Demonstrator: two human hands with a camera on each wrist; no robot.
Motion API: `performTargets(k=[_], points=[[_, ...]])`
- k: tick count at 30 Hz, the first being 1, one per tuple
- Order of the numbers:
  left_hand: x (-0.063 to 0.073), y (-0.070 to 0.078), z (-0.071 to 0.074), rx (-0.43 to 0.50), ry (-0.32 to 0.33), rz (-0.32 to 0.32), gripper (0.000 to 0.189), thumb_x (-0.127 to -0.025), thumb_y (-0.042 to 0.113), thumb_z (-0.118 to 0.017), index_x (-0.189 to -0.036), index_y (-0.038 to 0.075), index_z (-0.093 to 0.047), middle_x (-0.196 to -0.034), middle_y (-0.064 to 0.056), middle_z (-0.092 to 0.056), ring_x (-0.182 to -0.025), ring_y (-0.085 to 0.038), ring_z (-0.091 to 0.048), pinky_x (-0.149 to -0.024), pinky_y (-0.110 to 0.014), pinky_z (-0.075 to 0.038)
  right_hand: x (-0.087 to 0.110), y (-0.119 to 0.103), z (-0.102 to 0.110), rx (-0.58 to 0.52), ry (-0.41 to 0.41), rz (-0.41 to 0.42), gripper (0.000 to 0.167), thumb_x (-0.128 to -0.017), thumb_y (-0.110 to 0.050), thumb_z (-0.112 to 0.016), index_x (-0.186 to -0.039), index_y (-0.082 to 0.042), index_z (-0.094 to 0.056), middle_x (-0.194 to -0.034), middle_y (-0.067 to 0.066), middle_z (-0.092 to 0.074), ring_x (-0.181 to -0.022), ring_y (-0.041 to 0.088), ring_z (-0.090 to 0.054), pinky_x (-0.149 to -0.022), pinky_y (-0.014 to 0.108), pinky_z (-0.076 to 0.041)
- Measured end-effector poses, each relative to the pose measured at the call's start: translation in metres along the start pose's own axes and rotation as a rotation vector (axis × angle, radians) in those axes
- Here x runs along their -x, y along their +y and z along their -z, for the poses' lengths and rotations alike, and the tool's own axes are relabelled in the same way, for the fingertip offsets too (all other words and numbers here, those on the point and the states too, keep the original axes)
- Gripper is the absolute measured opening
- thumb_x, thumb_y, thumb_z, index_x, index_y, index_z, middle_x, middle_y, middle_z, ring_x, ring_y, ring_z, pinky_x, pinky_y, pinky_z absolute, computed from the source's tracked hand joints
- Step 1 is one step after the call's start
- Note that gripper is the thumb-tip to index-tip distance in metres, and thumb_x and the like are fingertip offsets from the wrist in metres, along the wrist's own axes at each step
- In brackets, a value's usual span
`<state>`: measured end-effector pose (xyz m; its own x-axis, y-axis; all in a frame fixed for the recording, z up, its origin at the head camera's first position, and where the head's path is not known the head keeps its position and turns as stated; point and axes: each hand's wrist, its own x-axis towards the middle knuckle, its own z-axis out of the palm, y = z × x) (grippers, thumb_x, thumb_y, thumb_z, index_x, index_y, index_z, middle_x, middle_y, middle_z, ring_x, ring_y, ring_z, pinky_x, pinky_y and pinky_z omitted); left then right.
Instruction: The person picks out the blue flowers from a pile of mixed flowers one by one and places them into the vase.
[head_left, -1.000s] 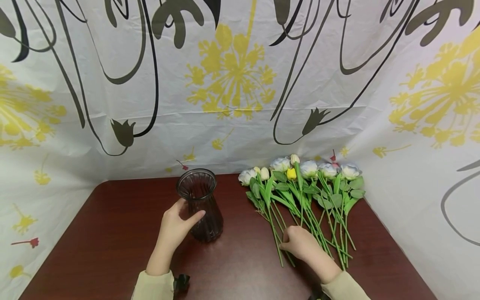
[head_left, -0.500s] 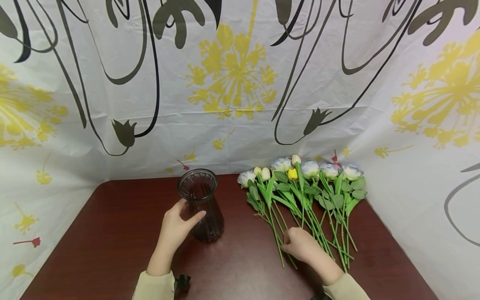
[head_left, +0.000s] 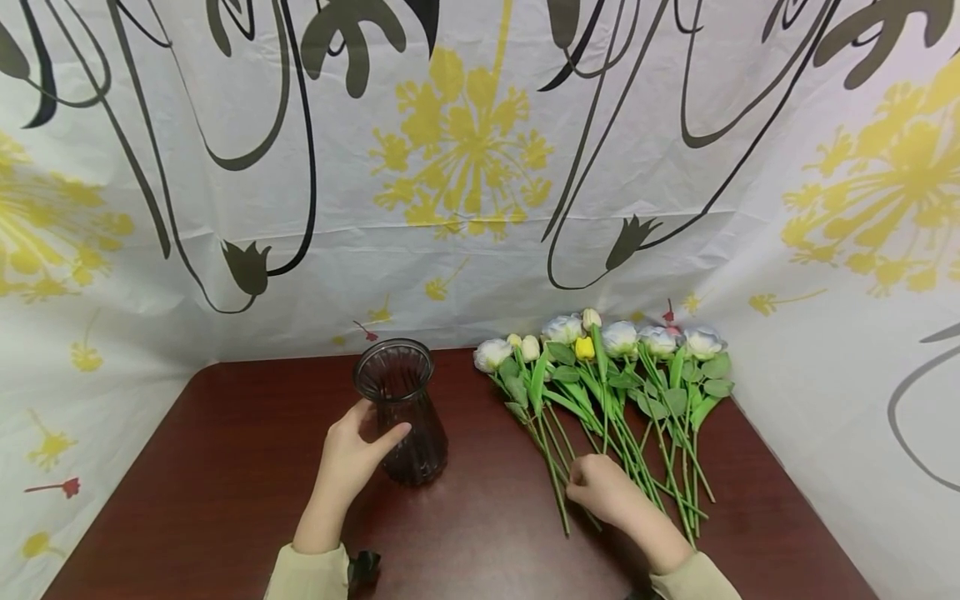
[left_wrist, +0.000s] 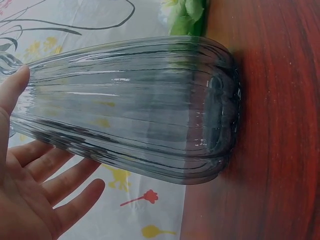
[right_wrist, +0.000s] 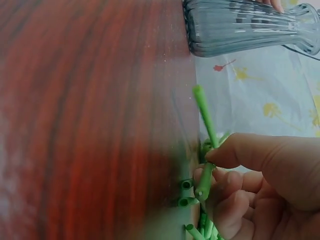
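A dark, see-through ribbed glass vase [head_left: 417,446] stands upright on the table, left of centre. My left hand [head_left: 352,446] holds its upper part, with the thumb [left_wrist: 17,85] on one side and the spread fingers along the other. To the right, my right hand [head_left: 606,493] pinches a green flower stem [right_wrist: 205,182] low down, between thumb and fingertips. That stem belongs to the pile of artificial flowers, and a pale bluish-white bloom [head_left: 492,355] lies at the pile's left end. Other cut stem ends [right_wrist: 186,185] lie close beneath the fingers.
Several more flowers lie fanned out at the back right, among them white tulips [head_left: 530,347], a yellow tulip [head_left: 583,348] and green leaves [head_left: 652,406]. The dark red wooden table [head_left: 247,467] backs onto a patterned white cloth [head_left: 480,275].
My right hand has shifted slightly right with the stem's lower end, and the leftmost bloom and its leaves have turned a little. The left hand and the vase have stayed put.
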<state>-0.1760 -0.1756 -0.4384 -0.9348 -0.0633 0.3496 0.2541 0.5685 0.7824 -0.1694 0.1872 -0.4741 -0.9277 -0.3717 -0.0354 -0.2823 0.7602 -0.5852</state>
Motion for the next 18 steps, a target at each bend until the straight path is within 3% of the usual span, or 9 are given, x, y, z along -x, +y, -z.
performTargets(k=[10,18], points=[[0.0008,-0.0023,0.0001,0.009,0.002,-0.003,0.057,-0.080,0.041,-0.078,-0.128,0.018,-0.059,-0.112,-0.004,-0.066,-0.102,-0.023,-0.061,-0.078,-0.047,-0.052,0.0052,-0.0005,0.0020,-0.088,0.084,0.001,0.014,-0.083,0.003,-0.057,-0.074,-0.008,-0.058,-0.050,-0.005,-0.047,-0.034,0.007,-0.042,-0.037,0.025,-0.039],[0.0001,-0.0018,-0.0004,0.003,-0.002,0.004,0.057,-0.080,0.042,-0.077,-0.128,0.019,-0.059,-0.111,-0.004,-0.066,-0.102,-0.023,-0.061,-0.078,-0.047,-0.052,0.0067,-0.0013,0.0043,-0.047,0.207,0.034,0.018,-0.084,0.004,-0.060,-0.074,-0.011,-0.060,-0.059,-0.009,-0.052,-0.042,0.004,-0.042,-0.045,0.023,-0.041]])
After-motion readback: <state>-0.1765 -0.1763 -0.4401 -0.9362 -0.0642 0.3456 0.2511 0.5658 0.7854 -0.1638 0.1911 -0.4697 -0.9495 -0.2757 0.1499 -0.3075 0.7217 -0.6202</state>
